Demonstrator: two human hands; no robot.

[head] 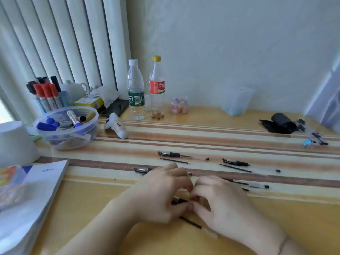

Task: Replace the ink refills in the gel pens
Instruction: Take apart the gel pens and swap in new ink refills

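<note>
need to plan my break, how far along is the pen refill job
Nothing looks finished. Both hands, left and right, work on one black-tipped gel pen, a thin black refill lying beside them. Other clear gel pens and loose refills wait behind.

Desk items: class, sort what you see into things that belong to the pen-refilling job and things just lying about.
Job in hand:
- clear gel pens with black caps
- thin black loose refills
- black-tipped pen held between left hand and right hand

Lying about:
- clear plastic bowl of markers
- two plastic bottles
- white booklet
</note>
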